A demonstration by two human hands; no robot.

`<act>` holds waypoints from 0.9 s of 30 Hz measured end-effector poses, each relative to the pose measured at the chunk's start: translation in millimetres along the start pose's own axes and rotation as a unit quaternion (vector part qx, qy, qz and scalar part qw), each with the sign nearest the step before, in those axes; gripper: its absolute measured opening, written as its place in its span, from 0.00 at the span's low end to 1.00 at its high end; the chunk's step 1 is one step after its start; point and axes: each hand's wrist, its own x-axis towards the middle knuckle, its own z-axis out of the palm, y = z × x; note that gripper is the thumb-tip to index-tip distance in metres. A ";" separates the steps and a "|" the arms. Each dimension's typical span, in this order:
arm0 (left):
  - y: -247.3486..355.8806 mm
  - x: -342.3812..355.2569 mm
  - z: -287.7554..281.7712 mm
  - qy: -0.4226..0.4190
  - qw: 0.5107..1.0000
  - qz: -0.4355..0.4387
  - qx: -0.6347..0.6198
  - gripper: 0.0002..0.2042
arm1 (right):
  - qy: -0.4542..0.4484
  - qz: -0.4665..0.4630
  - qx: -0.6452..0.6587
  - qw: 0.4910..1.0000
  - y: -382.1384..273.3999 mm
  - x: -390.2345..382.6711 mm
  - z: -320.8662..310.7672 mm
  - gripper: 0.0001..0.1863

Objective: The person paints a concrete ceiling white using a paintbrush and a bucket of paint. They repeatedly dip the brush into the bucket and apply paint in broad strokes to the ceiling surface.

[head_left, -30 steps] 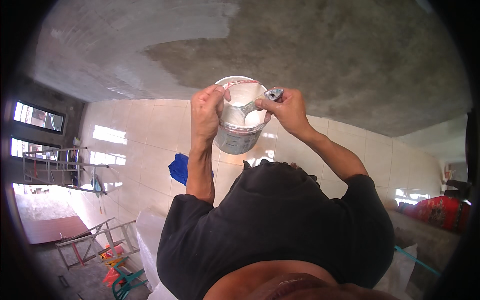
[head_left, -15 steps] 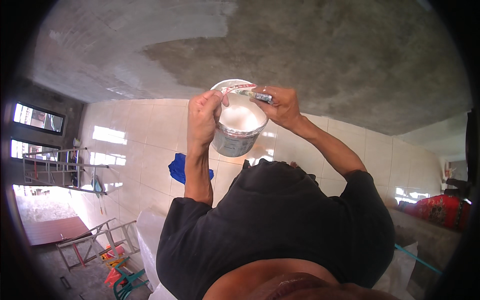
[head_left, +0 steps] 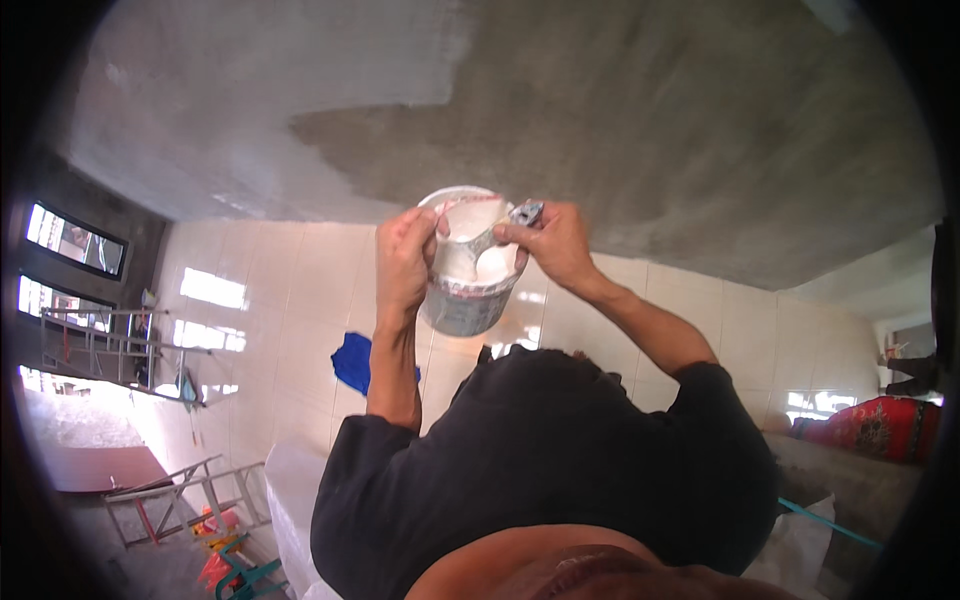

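Note:
A bucket (head_left: 462, 315) of white paint (head_left: 456, 264) hangs before me, close to the wall. My left hand (head_left: 403, 258) is closed around its red-and-white carrying handle (head_left: 478, 199) at the left side of the rim. Over the bucket's opening, my right hand (head_left: 556, 246) grips a paintbrush (head_left: 525, 213). The brush handle points up and to the right, and its paint-coated head lies inside the bucket, low toward the left. Paint covers much of the bristles, so their tips are hard to make out.
The wall (head_left: 640, 130) ahead is pale-coated at left, bare grey at right. A blue cloth (head_left: 351, 362) lies on the tiled floor (head_left: 275, 330). Metal ladders (head_left: 185, 490) stand left, near a green chair (head_left: 245, 575). Red patterned fabric (head_left: 875, 428) is at right.
The brush has swung from lying across the rim to slanting down into the bucket, my right hand turning with it. Bucket and hands appear slightly lower in the view.

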 end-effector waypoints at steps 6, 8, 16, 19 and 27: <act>-11.5 1.5 -8.0 0.007 1.000 0.007 0.006 0.16 | 0.015 -0.187 -0.106 0.977 37.0 13.2 4.8 0.08; -10.6 1.8 -6.5 0.001 1.000 0.001 0.005 0.15 | 0.042 -0.288 -0.186 0.938 36.1 17.3 4.1 0.11; -14.1 7.3 -4.3 -0.003 1.000 0.015 -0.007 0.14 | 0.049 -0.303 -0.239 0.921 33.5 8.1 3.2 0.09; -9.6 3.6 -4.7 0.001 0.999 0.021 -0.025 0.14 | -0.002 -0.105 -0.041 0.994 6.0 -1.8 10.4 0.09; -11.4 2.7 -1.3 0.010 0.999 0.012 -0.039 0.14 | -0.023 -0.046 0.012 0.999 18.4 5.7 3.0 0.10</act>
